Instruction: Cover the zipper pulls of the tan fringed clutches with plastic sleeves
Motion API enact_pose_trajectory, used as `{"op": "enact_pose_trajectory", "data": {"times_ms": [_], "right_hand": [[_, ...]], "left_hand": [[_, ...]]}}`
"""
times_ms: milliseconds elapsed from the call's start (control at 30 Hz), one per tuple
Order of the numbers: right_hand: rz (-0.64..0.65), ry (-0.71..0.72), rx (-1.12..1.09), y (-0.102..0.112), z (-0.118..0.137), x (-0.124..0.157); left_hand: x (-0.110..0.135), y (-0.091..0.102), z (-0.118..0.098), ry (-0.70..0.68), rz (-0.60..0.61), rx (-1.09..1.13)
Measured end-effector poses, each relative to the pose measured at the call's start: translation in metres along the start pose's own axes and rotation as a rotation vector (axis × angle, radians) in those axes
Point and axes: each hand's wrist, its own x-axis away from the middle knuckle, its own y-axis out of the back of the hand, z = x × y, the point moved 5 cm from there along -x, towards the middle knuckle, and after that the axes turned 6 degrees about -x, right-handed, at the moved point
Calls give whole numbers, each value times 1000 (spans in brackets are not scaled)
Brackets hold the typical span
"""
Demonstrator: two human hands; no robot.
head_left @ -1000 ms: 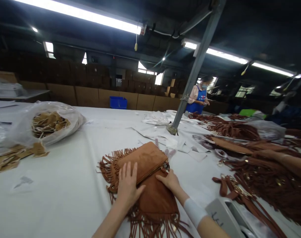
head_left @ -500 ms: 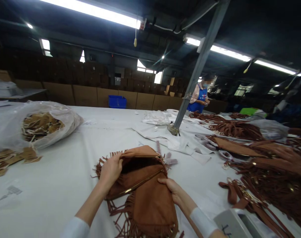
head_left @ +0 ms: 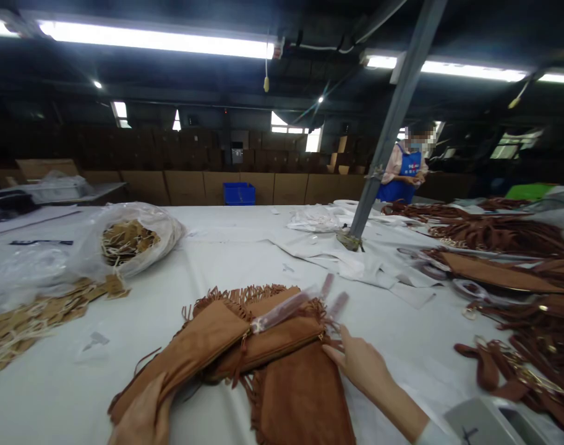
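Across the lower left lies a brown suede zip pouch [head_left: 208, 340], its near end folded in my left hand [head_left: 143, 411], which is closed on it. The pouch overlaps a second brown zipped fringed bag [head_left: 282, 343] on the table. A brown flap or panel [head_left: 305, 395] extends toward me below that bag. My right hand [head_left: 363, 364] is at the bag's right end, thumb and forefinger apart, touching or just beside its edge. A plastic-wrapped strip [head_left: 286, 309] lies over the bags, and a zip pull hangs at the pouch's end.
Brown straps with metal rings [head_left: 504, 371] and more brown bags [head_left: 509, 272] lie at right. A grey metal post [head_left: 388, 136] rises from the white table. At left, a clear plastic sack [head_left: 138, 247] holds tan tags. A person in a blue apron [head_left: 407, 170] stands behind.
My left hand has moved from the bag's opening down toward me, now with a pouch in it. My right hand's fingers have parted at the bag's end. The view has turned left.
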Motion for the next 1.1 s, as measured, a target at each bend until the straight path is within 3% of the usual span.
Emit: {"op": "enact_pose_trajectory", "data": {"times_ms": [67,100,200,333,433,567,633,733,833,933,1033,1100], "right_hand": [[-110,153,288,13,21,6],[-87,261,354,11,35,11],[58,597,441,-17,75,23],[97,768,565,-64,106,11],[121,820,561,-96,116,-16],[132,712,504,-121,120,-54],[158,700,478,-120,124,-65],[154,701,435,-101,129,-68],[110,715,365,-76,131,-51],[105,789,258,-68,129,-5],[292,836,82,-78,128,58],[463,732,-6,-81,125,87]], "left_hand": [[-2,-6,-11,35,-17,-3],[-4,-8,-17,62,-28,-1],[-14,-13,-29,154,-74,45],[-20,-20,-29,212,-166,165],[-24,-22,-26,207,-228,229],[-31,-18,-20,213,-295,233],[-35,-16,-16,224,-321,225],[-40,-14,-8,236,-337,215],[-42,-14,-3,242,-339,219],[-43,-14,-2,242,-328,242],[-42,-10,-4,260,-300,282],[-41,-4,-7,292,-257,314]]}}
